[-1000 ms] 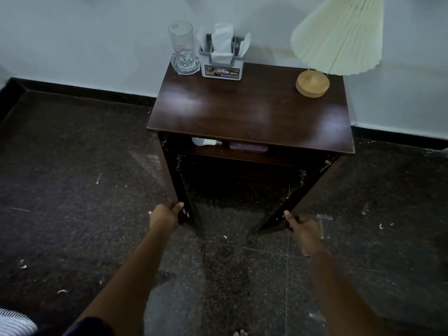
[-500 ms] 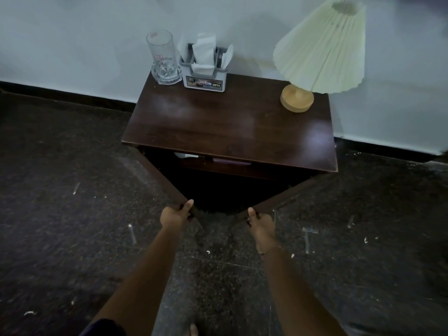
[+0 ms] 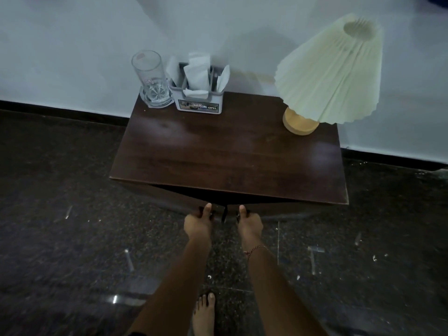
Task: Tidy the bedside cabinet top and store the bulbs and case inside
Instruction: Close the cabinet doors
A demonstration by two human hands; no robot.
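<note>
the dark wooden doors (image 3: 278,209) have swung nearly shut under the brown cabinet top (image 3: 230,154), left hand (image 3: 197,223) and right hand (image 3: 249,224) gripping their likely stiff, light inner edges at 6 o'clock, bulbs and case out of sight.

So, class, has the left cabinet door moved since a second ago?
Yes. The left door, gripped by the left hand, has swung inward toward the front edge of the cabinet top and is nearly closed.
</note>
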